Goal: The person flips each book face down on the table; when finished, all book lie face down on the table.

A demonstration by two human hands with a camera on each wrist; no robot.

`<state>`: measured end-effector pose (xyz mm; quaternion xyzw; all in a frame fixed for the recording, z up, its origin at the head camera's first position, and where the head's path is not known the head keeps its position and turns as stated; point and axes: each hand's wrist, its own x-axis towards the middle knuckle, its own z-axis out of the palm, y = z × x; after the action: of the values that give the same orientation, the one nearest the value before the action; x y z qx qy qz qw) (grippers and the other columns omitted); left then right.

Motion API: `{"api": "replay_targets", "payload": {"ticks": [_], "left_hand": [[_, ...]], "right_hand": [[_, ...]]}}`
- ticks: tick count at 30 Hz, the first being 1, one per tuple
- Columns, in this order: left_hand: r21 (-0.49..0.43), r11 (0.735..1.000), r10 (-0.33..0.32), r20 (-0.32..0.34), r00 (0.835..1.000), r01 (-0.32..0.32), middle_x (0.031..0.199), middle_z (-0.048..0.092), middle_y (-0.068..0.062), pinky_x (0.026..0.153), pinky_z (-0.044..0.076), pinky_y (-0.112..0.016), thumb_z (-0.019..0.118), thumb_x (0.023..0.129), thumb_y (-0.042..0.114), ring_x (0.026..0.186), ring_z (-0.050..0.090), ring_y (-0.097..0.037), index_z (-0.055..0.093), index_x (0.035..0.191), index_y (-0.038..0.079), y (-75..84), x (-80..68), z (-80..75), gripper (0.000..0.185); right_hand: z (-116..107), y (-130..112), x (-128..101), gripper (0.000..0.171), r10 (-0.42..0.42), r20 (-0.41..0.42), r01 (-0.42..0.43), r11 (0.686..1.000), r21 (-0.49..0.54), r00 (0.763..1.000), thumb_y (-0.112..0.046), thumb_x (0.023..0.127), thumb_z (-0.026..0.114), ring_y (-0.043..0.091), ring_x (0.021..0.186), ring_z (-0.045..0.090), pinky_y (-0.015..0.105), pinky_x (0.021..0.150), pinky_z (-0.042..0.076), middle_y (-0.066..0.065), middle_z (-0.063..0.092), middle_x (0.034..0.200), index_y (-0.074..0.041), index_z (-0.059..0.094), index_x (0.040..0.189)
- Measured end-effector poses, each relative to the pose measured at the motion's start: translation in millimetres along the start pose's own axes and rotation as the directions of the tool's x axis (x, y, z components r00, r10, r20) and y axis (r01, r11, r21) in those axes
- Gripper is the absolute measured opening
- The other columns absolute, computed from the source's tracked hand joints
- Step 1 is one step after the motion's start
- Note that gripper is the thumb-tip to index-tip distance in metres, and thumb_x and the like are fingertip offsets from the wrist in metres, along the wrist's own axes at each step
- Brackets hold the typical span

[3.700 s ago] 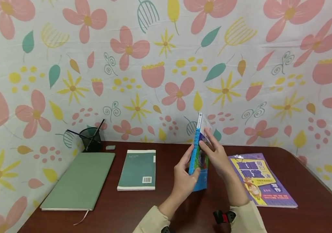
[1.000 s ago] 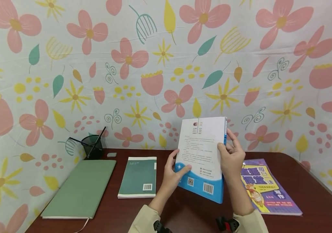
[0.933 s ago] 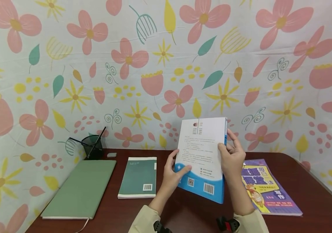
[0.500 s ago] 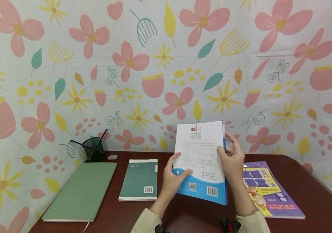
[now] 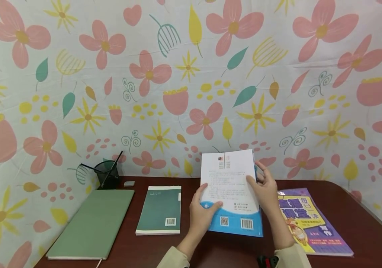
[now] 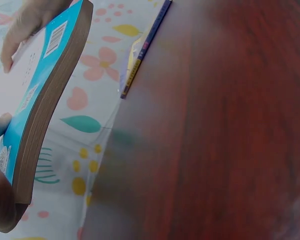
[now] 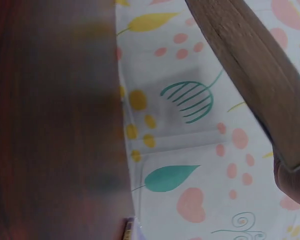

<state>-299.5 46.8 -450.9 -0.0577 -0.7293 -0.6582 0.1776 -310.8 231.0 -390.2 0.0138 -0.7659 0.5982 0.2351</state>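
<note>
Far to the left of the hands, a black mesh pen cup (image 5: 106, 174) stands at the back of the bench (image 5: 351, 219) with dark pens leaning in it. Both hands hold a blue-and-white book (image 5: 231, 191) above the bench, back cover toward the person, barcode at the near end, long axis running away from the person and tilted up at the far end. The left hand (image 5: 201, 216) pinches its near left corner, thumb on the cover; the right hand (image 5: 265, 190) curls around the right edge. Left of the hands lie a green book (image 5: 160, 209) and a green notebook (image 5: 93, 223); just right, a purple book (image 5: 311, 220) lies flat.
</note>
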Motion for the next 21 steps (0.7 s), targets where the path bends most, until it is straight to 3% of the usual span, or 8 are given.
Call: {"api": "replay_targets", "payload": {"ticks": [6, 11, 14, 21], "left_hand": [[0.020, 0.999, -0.033, 0.013, 0.999, 0.032, 0.124, 0.057, -0.005, 0.081, 0.046, -0.027, 0.080, 0.072, 0.020, 0.096, 0.054, -0.013, 0.051, 0.130, 0.023, -9.6, -1.2, 2.7, 0.065], [0.077, 0.995, -0.061, 0.019, 0.998, 0.060, 0.126, 0.058, -0.007, 0.087, 0.046, -0.035, 0.080, 0.070, 0.020, 0.097, 0.055, -0.014, 0.053, 0.129, 0.019, -20.3, -2.0, 3.3, 0.065], [0.105, 0.991, -0.092, 0.037, 0.995, 0.088, 0.125, 0.059, -0.007, 0.088, 0.047, -0.037, 0.079, 0.071, 0.019, 0.096, 0.056, -0.013, 0.052, 0.129, 0.018, -24.1, -2.8, 3.2, 0.064], [0.167, 0.974, -0.172, 0.094, 0.981, 0.154, 0.117, 0.062, -0.009, 0.067, 0.047, -0.026, 0.078, 0.071, 0.018, 0.082, 0.057, -0.011, 0.056, 0.123, 0.019, -36.8, -0.5, 1.2, 0.056]], "right_hand": [[-0.8, 13.8, 4.3, 0.070, 0.083, 0.090, -0.075, 0.994, -0.082, 0.992, -0.025, 0.091, 0.060, -0.006, 0.072, 0.059, 0.020, 0.061, 0.051, 0.022, 0.047, 0.140, -0.021, 0.022, 0.149], [0.3, 32.2, 6.0, 0.072, 0.148, 0.158, -0.133, 0.986, -0.102, 0.976, -0.027, 0.092, 0.059, 0.003, 0.072, 0.061, 0.021, 0.063, 0.050, 0.023, 0.043, 0.142, -0.019, 0.017, 0.150], [1.0, 42.5, 7.0, 0.073, 0.189, 0.188, -0.165, 0.976, -0.139, 0.964, -0.027, 0.093, 0.057, 0.009, 0.080, 0.062, 0.021, 0.067, 0.049, 0.023, 0.039, 0.144, -0.018, 0.013, 0.151], [-0.7, 64.5, 8.2, 0.077, 0.277, 0.235, -0.232, 0.951, -0.205, 0.931, -0.025, 0.092, 0.057, 0.030, 0.109, 0.057, 0.026, 0.077, 0.046, 0.025, 0.027, 0.151, -0.015, 0.008, 0.151]]}}
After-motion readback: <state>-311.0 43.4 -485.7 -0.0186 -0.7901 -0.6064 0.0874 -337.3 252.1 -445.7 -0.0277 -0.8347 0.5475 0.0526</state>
